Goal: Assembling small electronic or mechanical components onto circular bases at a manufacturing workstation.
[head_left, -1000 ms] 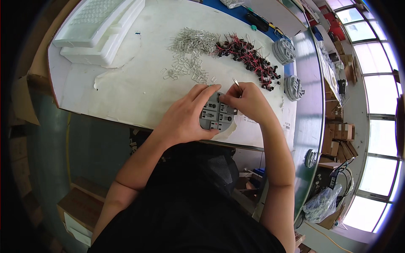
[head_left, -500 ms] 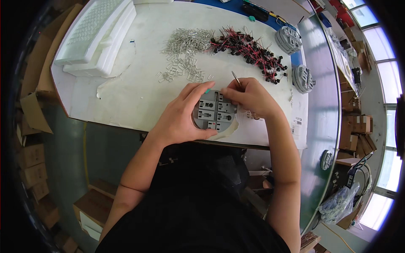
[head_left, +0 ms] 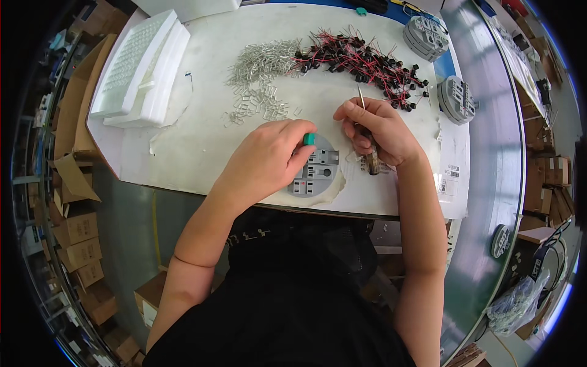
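Note:
My left hand point(head_left: 264, 153) pinches a small green block point(head_left: 310, 139) between thumb and forefinger, above a round grey plastic base point(head_left: 318, 188). The base lies flat near the table's front edge. Rectangular parts and dark slots show on its face, and my left fingers cover its upper left side. To the right, my right hand point(head_left: 385, 129) is closed round a screwdriver point(head_left: 372, 161) with a brownish see-through handle. Its thin metal shaft points up past my thumb, apart from the base.
Beyond my hands lie a heap of clear U-shaped pieces point(head_left: 264, 61) and a pile of black parts with red wires point(head_left: 367, 61). Grey round units point(head_left: 457, 100) stand at the right. White foam trays point(head_left: 137, 70) sit at the far left. Another green piece point(head_left: 361, 11) lies at the back.
My left hand has let go of the base's rim and lifted over it with the green block. My right hand has drawn back from the base to the right, its screwdriver now more upright.

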Demonstrator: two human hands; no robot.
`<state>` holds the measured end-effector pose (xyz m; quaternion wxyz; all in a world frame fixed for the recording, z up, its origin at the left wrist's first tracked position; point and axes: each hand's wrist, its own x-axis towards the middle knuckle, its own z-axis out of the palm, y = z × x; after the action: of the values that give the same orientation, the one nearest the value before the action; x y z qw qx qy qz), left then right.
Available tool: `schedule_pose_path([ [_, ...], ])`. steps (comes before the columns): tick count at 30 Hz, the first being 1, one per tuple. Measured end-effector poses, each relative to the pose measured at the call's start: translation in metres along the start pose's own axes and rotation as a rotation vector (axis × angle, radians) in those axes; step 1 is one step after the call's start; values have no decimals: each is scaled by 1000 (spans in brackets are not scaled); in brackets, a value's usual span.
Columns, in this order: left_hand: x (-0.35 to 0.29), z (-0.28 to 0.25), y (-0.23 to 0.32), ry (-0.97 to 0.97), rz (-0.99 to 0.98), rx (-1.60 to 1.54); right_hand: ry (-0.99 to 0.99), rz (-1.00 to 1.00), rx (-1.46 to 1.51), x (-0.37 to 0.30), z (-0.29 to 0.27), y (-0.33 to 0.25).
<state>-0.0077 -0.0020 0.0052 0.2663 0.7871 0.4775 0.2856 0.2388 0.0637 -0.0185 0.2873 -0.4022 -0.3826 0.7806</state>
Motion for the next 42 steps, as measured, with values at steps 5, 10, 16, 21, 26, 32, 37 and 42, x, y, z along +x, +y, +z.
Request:
schedule_pose_path([
  [5,6,4,7,-67,-6,132,49,-24,-65,-2,6,0],
  [10,10,1,9,-95,-4,192,112,-116,-266,-16,9,-6],
  [16,-4,8,-1,-4,75,91,715,-465,-1048,-43,-38,-16],
  [21,-10,29,-16,157,155,71,824,-451,-1325,-39,-68,-7],
  [26,-12,31,-17,258,172,39,933,-543,-1275,-60,-44,-3],
  [32,-18,-2,8,372,291,-89,797,-575,-1190,-95,53,-7],
  [37,-29,-25,20,159,174,-446,457,-788,-1184,-96,106,4],
  [42,-44,-24,12,1,17,-634,403,-845,-1203,-91,120,10],
])
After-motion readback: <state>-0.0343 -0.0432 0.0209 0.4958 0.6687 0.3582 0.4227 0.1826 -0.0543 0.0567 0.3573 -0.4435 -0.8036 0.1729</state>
